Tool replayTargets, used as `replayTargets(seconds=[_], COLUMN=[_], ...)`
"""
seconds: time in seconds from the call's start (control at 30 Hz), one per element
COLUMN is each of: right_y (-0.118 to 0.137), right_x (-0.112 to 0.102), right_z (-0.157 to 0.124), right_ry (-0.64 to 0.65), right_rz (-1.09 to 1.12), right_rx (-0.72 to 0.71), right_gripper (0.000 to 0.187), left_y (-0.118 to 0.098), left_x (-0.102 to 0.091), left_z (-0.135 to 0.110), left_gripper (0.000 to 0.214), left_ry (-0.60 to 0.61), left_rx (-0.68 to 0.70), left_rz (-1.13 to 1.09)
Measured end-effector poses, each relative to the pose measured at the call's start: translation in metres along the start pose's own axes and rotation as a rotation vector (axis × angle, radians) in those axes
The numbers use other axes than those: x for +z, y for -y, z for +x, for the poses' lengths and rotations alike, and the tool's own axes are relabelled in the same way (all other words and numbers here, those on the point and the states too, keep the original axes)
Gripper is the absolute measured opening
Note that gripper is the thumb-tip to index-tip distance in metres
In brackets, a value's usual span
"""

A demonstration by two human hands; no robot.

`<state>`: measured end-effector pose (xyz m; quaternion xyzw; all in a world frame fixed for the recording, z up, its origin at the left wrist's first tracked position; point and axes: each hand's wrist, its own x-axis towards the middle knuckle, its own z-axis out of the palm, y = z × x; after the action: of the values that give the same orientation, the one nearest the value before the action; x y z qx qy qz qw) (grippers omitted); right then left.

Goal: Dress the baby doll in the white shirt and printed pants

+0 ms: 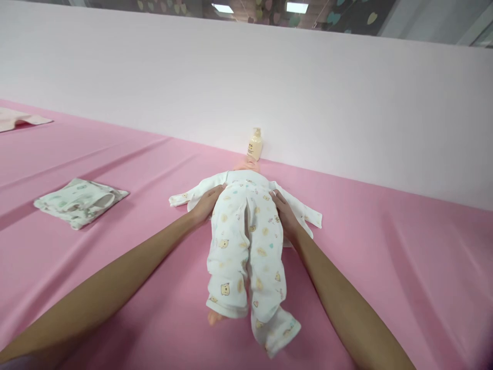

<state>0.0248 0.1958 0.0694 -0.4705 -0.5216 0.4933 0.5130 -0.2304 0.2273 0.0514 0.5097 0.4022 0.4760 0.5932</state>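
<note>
What looks like a baby doll (246,165) lies on its back, feet towards me, its head mostly hidden behind its clothed body. It wears white patterned pants (231,244) with small bear prints and a matching long-sleeved top (210,184), its sleeves spread to both sides. At the left side of the waist, my left hand (208,204) grips the pants, fingertips partly hidden by the cloth. My right hand (284,210) holds the opposite side of the waist, its fingers curled against the fabric. One small foot (215,317) pokes out of the left pant leg; the other cuff hangs past the foot.
A cream pump bottle (254,145) stands beyond the head, by the white wall (154,77). To the left, a folded patterned garment (79,200) lies on the creased pink mat (154,308). Farther left is a pale pink cloth (19,119).
</note>
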Motion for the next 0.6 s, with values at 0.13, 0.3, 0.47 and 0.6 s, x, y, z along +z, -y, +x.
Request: replayTargets(seconds=[0.13, 0.3, 0.47, 0.6], right_y=[-0.006, 0.002, 0.02, 0.03], right_x=[-0.001, -0.006, 0.0, 0.011], right_z=[0.006, 0.016, 0.038, 0.067], right_ry=[0.041, 0.075, 0.094, 0.116], right_rz=[0.065, -0.088, -0.171, -0.186], right_rx=[-0.023, -0.073, -0.106, -0.075], right_gripper=[0.059, 0.051, 0.042, 0.031], left_y=[0.0, -0.019, -0.037, -0.034], left_x=[-0.008, -0.01, -0.01, -0.014], left_z=[0.003, 0.009, 0.025, 0.041], left_gripper=[0.049, 0.045, 0.035, 0.033], left_ry=[-0.075, 0.004, 0.031, 0.039], left_rx=[0.098, 0.267, 0.412, 0.357], left_rz=[0.109, 0.375, 0.588, 0.64])
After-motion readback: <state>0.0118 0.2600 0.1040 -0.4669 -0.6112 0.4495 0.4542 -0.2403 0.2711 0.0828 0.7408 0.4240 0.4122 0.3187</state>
